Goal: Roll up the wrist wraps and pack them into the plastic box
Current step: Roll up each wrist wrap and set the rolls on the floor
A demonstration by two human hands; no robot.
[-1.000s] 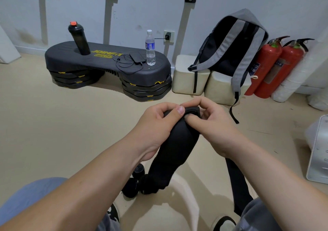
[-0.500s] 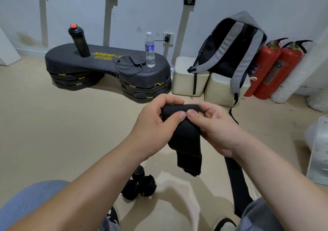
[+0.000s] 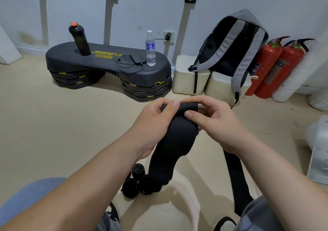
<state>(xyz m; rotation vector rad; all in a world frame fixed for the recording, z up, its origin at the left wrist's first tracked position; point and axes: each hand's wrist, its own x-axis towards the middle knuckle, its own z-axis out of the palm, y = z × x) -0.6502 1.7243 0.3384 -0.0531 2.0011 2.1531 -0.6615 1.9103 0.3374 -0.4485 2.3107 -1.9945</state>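
A: What are the hands doing?

B: Both grip one black wrist wrap [image 3: 177, 138], held up in front of the person above the floor [image 3: 53, 124]. The left hand [image 3: 156, 117] has its fingers curled round the rolled top end, thumb lying over it. The right hand [image 3: 213, 122] pinches the same end, thumb pressed on the front and fingers curled over the top.

A: And the rest of the wrap?

B: It hangs loose from the roll, down between the forearms. Its lower end reaches the three rolled wraps [image 3: 131, 186] that lie together on the floor. I cannot tell if it touches them.

A: Any other wraps?

B: One long black strap [image 3: 237, 181] runs flat from under the right forearm towards the right knee.

A: Where is the plastic box?

B: I cannot pick it out for sure. A white object [image 3: 319, 151] sits at the right edge, only partly in view.

A: What is behind?

B: A black step platform [image 3: 106, 60] stands by the wall, with a black bottle [image 3: 79, 39] and a water bottle [image 3: 150, 48] upright on it. To its right a grey backpack [image 3: 236, 44] leans on two pale blocks [image 3: 188, 76], just beside two red fire extinguishers [image 3: 266, 66].
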